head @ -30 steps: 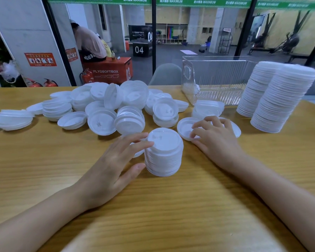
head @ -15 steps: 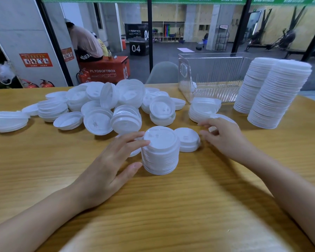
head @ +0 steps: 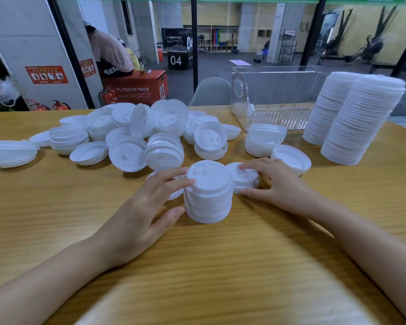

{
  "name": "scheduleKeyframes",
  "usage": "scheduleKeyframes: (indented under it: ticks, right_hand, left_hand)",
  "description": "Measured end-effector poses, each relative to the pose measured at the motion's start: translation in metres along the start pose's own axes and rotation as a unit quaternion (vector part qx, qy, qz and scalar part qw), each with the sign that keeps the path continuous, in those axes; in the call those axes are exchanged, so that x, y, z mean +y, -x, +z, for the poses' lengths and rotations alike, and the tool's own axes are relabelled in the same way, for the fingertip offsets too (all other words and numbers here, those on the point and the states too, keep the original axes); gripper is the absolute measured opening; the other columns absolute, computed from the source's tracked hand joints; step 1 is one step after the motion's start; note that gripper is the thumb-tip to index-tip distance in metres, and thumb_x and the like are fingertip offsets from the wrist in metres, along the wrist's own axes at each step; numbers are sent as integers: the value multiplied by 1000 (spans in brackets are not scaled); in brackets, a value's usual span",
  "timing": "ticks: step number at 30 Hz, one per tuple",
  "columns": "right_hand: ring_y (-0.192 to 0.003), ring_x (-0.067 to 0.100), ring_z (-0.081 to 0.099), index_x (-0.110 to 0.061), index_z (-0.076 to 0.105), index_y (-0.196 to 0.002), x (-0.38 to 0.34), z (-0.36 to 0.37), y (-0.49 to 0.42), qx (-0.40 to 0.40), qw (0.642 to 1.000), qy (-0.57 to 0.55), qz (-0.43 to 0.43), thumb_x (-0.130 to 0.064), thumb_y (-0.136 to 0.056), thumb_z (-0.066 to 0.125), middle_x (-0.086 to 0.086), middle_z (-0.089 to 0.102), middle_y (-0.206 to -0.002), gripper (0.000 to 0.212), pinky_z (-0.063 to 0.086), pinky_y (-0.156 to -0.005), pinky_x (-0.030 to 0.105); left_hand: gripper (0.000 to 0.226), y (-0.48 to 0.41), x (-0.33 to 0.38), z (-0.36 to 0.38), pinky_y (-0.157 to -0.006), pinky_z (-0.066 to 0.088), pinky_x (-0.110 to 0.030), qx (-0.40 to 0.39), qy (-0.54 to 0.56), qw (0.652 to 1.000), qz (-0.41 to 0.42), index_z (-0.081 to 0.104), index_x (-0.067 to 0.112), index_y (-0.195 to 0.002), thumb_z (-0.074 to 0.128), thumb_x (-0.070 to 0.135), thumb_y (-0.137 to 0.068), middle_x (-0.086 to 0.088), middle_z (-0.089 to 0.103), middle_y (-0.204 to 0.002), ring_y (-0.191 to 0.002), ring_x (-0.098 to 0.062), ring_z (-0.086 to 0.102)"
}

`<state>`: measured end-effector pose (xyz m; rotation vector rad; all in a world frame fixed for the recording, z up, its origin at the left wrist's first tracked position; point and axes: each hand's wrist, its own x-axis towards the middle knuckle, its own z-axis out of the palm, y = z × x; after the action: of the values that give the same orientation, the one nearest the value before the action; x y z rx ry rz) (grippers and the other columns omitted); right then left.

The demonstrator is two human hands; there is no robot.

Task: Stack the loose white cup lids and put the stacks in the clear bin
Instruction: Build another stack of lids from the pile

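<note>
The short stack (head: 208, 192) you are building stands upright at the centre of the frame, on the wooden table (head: 220, 266). Your left hand (head: 148, 207) steadies it. The fingers lie fairly straight against its upper rim and the thumb sits near its base, touching rather than wrapped round. Your right hand (head: 281, 184) grasps a small pile of lids (head: 244, 178) that sits against the stack's right side, with the fingers curled over its top and the thumb at its near edge.

You look to be stacking, not binning. Next, lift the small pile clear and centre it over the short stack, the same way up. Then press down so the rims nest, bracing with your left hand so nothing slides.

Further out, the loose lids (head: 150, 132) spread across the middle and upper left. Some are upturned and one stands on edge, so they will need turning. The clear bin (head: 277, 99) sits right of centre in the upper half and looks almost empty. Two tall stacks (head: 361, 120) stand beside it at the right, on the table and not in the bin, so much of the task remains.
</note>
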<state>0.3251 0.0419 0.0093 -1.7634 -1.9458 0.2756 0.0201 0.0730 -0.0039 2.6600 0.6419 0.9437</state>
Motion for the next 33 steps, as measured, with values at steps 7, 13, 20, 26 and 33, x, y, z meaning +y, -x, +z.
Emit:
scheduleKeyframes:
  ticks: [7,13,20,26,33]
  right_hand:
    - [-116,3,50,-37,64,-122,-2,-5,-2,22,995,-96,16,-38,-84,73,-13,58,-125,40,35,-98,16]
    - [-108,5,59,-35,67,-121,0,-10,0,14,980,-190,62,-33,-85,74,-7,63,-120,37,48,-94,20]
    - [-117,-2,53,-41,66,-120,-6,-16,1,59,978,-196,40,-51,-77,68,-21,65,-120,44,41,-100,21]
    - [-127,-1,48,-39,61,-123,-43,-12,16,68,969,-217,-92,-51,-79,67,-28,59,-126,46,32,-99,7]
    - [-135,5,39,-41,63,-122,-53,6,15,43,974,-180,-131,-54,-78,67,-23,56,-133,47,27,-107,11]
  left_hand:
    - [42,0,0,0,-111,28,-17,1,2,1000,0,42,31,-141,38,47,-103,11,36,-150,-139,-11,39]
    - [42,0,1,0,-111,29,-17,0,2,1000,1,41,31,-142,37,46,-103,12,35,-150,-138,-12,40]
    - [42,0,0,0,-112,28,-19,3,3,1000,5,42,29,-142,38,44,-103,11,35,-151,-140,-12,38]
    - [51,-1,0,0,-112,34,-29,44,12,999,3,28,32,-148,44,44,-101,7,33,-154,-141,-15,37]
    - [51,0,0,0,-114,31,-27,39,4,999,3,30,26,-148,43,43,-101,5,31,-155,-143,-16,33]
